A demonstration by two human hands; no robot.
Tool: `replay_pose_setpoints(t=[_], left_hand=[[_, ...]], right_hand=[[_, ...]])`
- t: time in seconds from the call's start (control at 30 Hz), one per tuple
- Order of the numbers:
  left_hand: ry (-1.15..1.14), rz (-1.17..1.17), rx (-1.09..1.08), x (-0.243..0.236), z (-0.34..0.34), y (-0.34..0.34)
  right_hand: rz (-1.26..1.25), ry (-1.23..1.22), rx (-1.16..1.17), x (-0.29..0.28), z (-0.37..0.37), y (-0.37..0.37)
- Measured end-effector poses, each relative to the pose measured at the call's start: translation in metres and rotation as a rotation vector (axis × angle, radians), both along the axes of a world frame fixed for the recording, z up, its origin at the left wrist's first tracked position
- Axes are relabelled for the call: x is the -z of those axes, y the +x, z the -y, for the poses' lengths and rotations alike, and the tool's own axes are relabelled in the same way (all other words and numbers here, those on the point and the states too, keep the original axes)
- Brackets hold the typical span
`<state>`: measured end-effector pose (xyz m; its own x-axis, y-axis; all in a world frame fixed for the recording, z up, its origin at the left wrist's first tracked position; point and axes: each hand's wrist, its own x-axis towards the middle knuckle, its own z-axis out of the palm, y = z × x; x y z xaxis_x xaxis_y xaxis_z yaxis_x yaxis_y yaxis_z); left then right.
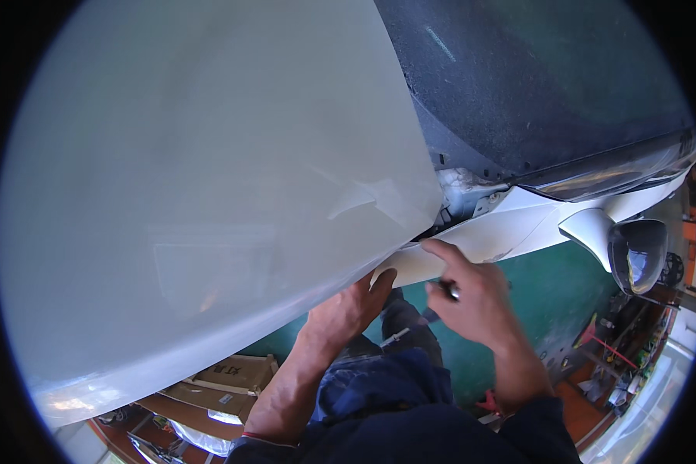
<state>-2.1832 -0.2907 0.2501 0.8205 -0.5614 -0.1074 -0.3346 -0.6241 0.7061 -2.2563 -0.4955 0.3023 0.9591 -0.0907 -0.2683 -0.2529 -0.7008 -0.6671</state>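
A large white car hood (271, 178) fills the upper left, and a white fender (483, 236) runs from its corner to the right. My left hand (348, 309) is at the hood's lower edge, its thumb against the near end of the fender. The other fingers of that hand are largely hidden. My right hand (472, 298) is just right of it, index finger stretched to the gap between hood and fender. Its remaining fingers are curled around a hand tool with a slim metal shaft (396, 337) pointing down and left; the tool's exact kind is unclear.
Beyond the gap lies a dark windshield (549, 77), with metal hinge parts (468, 193) at its corner. A side mirror (638, 255) juts out at the right. Cardboard boxes (232, 375) stand at lower left, and cluttered shelves (611, 371) at lower right. The floor (549, 290) is green.
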Motion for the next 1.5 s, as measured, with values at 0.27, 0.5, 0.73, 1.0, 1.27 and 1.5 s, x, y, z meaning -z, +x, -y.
replay_pose_setpoints(t=[0.27,0.5,0.73,1.0,1.27,1.5], left_hand=[[0.007,0.033,-0.004,0.001,0.001,0.0],[0.015,0.004,-0.019,0.003,0.002,0.0],[0.016,0.01,-0.023,0.004,0.001,0.0],[-0.029,0.062,-0.035,0.007,0.0,0.0],[-0.044,0.109,-0.011,0.009,-0.003,0.001],[-0.052,0.206,0.002,0.012,-0.003,0.001]], right_hand=[[0.112,0.369,-0.03,-0.128,0.08,-0.022],[0.282,0.027,-0.124,-0.14,0.054,-0.002],[0.321,-0.139,-0.266,-0.131,0.02,0.029],[0.321,-0.233,-0.457,-0.138,0.004,0.049],[0.161,-0.716,-0.629,-0.142,-0.018,0.054],[0.039,-0.459,-0.021,-0.129,-0.046,0.043]])
